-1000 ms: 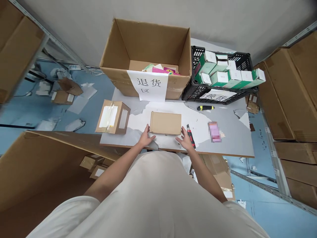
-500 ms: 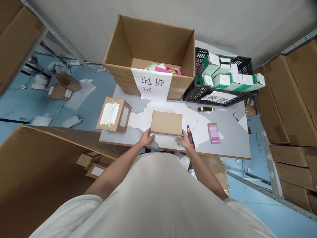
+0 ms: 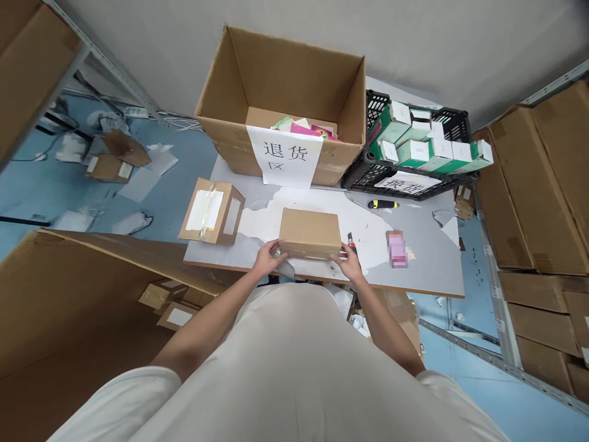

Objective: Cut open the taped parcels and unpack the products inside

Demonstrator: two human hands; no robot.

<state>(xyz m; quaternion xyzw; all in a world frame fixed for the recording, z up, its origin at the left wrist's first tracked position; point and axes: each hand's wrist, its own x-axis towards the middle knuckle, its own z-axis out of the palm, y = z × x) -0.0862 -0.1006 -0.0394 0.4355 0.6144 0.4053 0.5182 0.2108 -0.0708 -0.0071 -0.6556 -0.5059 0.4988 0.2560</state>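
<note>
A small plain cardboard box [image 3: 310, 228] is held at its two near corners, at the front middle of the table. My left hand [image 3: 269, 258] grips its left corner, and my right hand [image 3: 348, 261] grips the right one. Clear tape or film shows along the near side of the box. Just right of it lies a red and black utility knife [image 3: 352, 243], partly hidden by my right hand. To the left stands a taped box with white labels [image 3: 212, 212].
Behind are a large open carton [image 3: 221, 138] with a paper sign and a black crate [image 3: 356, 175] of green-white boxes. A yellow-black knife [image 3: 383, 204] and a pink blurred item [image 3: 397, 248] lie on the right of the table [image 3: 432, 264].
The small box has tipped so that more of its near side shows. Both hands have closed further round its corners, and the right hand now covers more of the red knife.
</note>
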